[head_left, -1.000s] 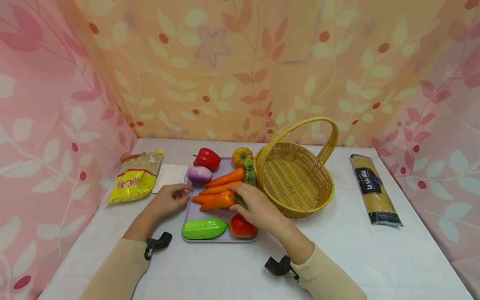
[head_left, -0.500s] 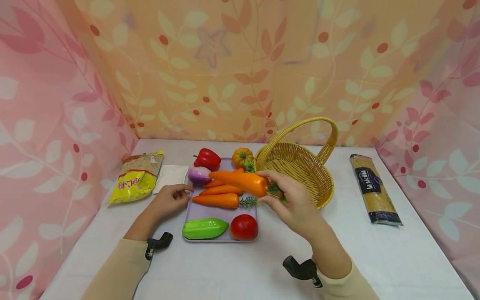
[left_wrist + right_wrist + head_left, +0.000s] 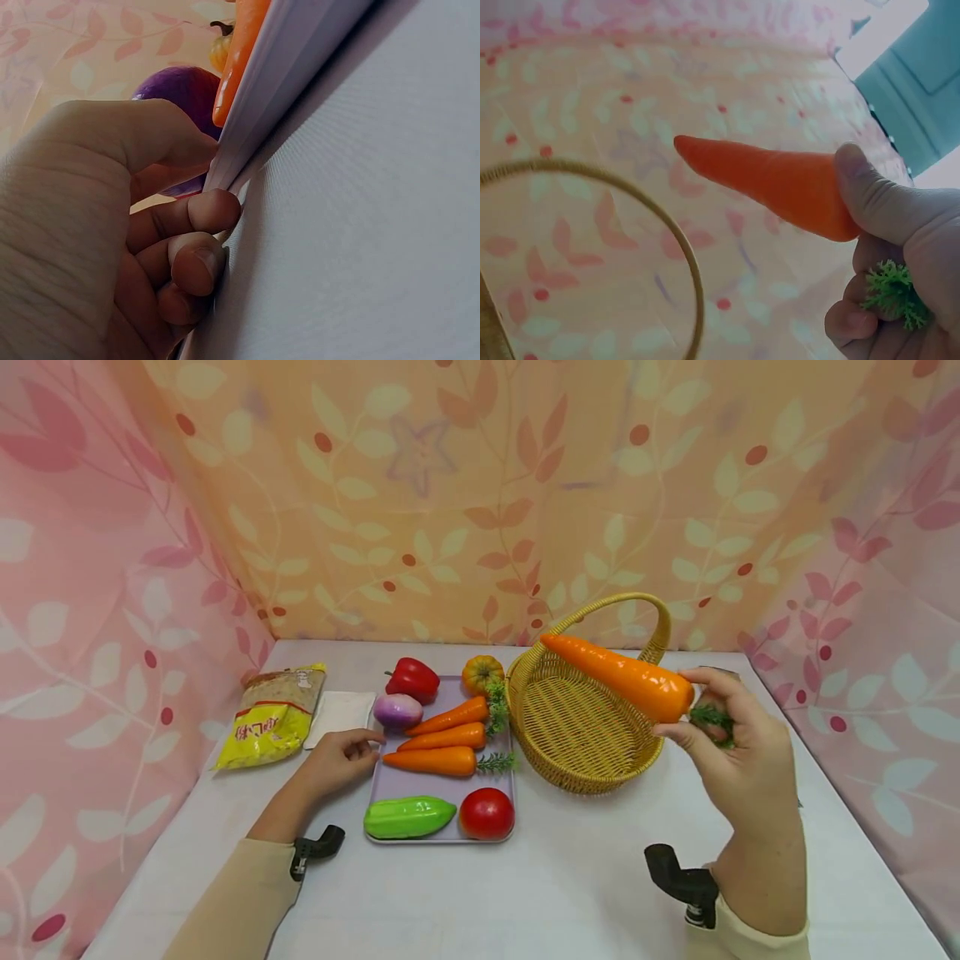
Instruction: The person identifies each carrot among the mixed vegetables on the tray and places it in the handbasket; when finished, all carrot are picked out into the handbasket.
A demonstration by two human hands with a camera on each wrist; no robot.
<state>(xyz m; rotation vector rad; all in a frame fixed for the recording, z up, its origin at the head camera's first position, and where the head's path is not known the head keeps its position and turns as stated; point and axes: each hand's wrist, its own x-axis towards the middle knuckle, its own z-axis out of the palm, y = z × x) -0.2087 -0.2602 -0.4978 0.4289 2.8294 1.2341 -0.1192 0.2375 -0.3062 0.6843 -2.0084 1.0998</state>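
My right hand (image 3: 750,756) holds an orange carrot (image 3: 618,677) by its thick end, above the right side of the wicker basket (image 3: 581,785). Its tip points up and left, and the green top (image 3: 897,294) shows by the curled fingers in the right wrist view. The left hand (image 3: 341,762) is at the left edge of a lilac tray (image 3: 442,787), thumb and curled fingers pinching the rim (image 3: 225,161). Lying on that tray are three carrots (image 3: 431,762), a purple eggplant (image 3: 398,711), a green ridged vegetable (image 3: 409,817) and a red tomato (image 3: 487,814).
A red bell pepper (image 3: 412,681) and a small pumpkin (image 3: 482,676) sit at the tray's far end. Left of it lie a yellow bag (image 3: 273,714) and a white packet (image 3: 341,714). The basket's tall handle (image 3: 660,627) arches upward. Patterned cloth walls surround the table.
The right hand took a carrot from the tray, lifted it and carried it right, over the basket. It now partly covers the pasta pack at right. The left hand stayed at the tray's edge.
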